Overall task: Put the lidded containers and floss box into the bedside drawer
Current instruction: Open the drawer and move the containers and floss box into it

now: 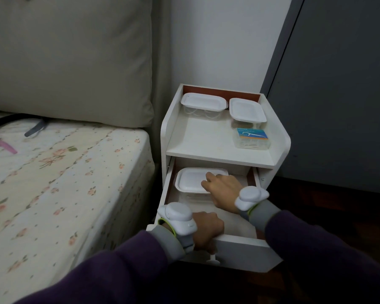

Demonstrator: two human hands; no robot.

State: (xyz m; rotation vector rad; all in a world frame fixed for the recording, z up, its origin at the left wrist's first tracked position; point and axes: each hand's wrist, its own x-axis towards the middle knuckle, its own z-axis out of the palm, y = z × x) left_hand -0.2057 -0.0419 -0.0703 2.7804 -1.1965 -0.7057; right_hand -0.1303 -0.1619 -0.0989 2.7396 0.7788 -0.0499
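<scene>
Left hand (pixel 206 229) curled over drawer front (pixel 239 249), holding it open. Right hand (pixel 223 186) lies fingers-down on lidded container (pixel 190 179) in drawer, back-left; grip unclear. Still on nightstand top: 2 lidded containers (pixel 203 103) (pixel 247 110), floss box (pixel 252 138) at right. Approx 1 of 4 done.

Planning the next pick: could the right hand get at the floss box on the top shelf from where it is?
Probably yes: the floss box sits near the shelf's open front, nothing over it; the right hand must first leave the drawer.
</scene>
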